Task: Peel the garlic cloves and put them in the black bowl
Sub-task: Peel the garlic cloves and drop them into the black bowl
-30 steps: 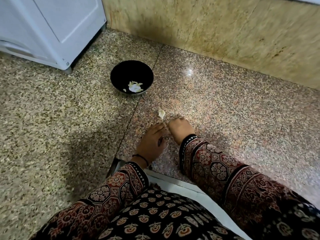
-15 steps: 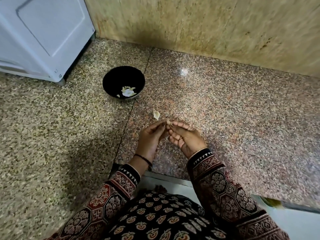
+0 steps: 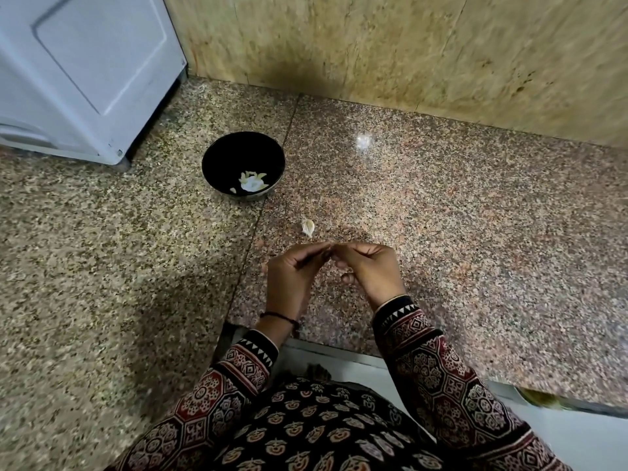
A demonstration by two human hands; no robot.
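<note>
Pinched tip to tip, left grip (image 3: 295,277) and right grip (image 3: 370,270) closed round a hidden clove, likely light, slick, best nipped at its ends; a spare clove (image 3: 308,227) lay on the worktop (image 3: 441,232) near the black bowl (image 3: 238,151).

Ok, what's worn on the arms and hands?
The left sleeve and right sleeve are long, printed with maroon, black and cream octagons and flowers; black cuffs carry white triangles. A thin black thread band circles the left wrist. No gloves.

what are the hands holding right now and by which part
Cannot be told: the left hand and right hand pinch fingertips together, hiding whatever lies between. The loose garlic clove lies untouched.
</note>
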